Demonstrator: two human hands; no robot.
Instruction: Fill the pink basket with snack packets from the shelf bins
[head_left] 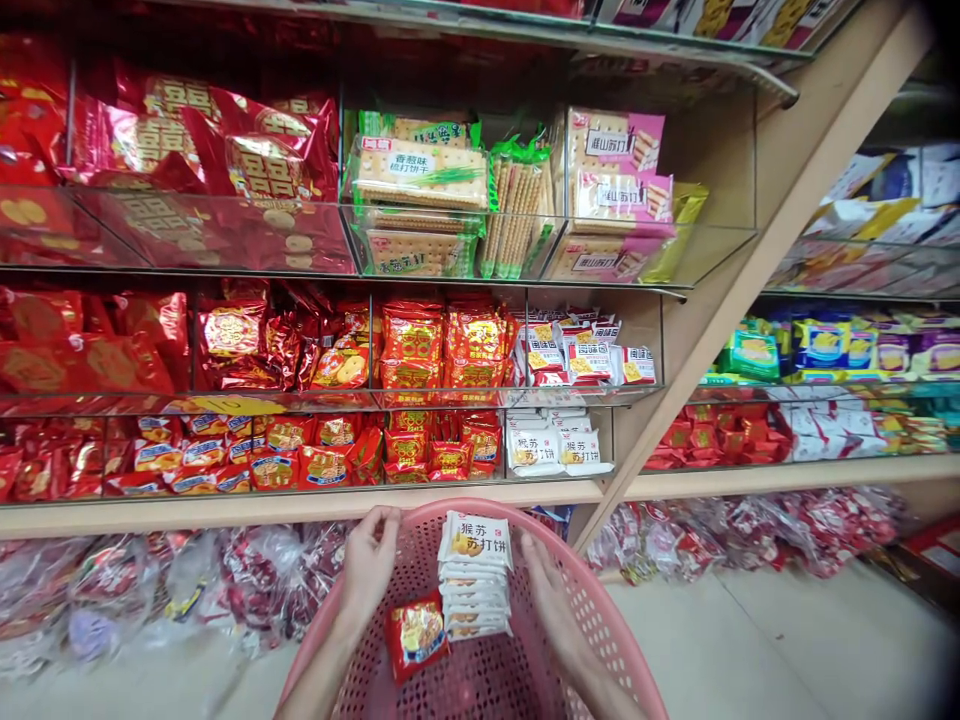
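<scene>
A pink perforated plastic basket [626, 625] stands in front of me, below the shelf. Inside it, a neat stack of white-wrapped soda cracker packs [474, 575] leans toward the far wall. Beside the stack, on its left, lies a red snack packet [417, 636] with a picture on its front. My left hand [371, 562] is closed at the far left part of the basket rim, fingers curled over it. Right of the stack, my right hand [551, 595] is held with fingers stretched out; whether it touches the packs I cannot tell.
Shelves with clear dividers hold red wrapped snacks [262, 165], green cracker packs [420, 180], pink cracker packs [615, 195] and white cracker packs [555, 445]. A slanted wooden panel [739, 270] separates another shelf bay. Bagged goods [180, 590] lie beneath, on the tiled floor [742, 640].
</scene>
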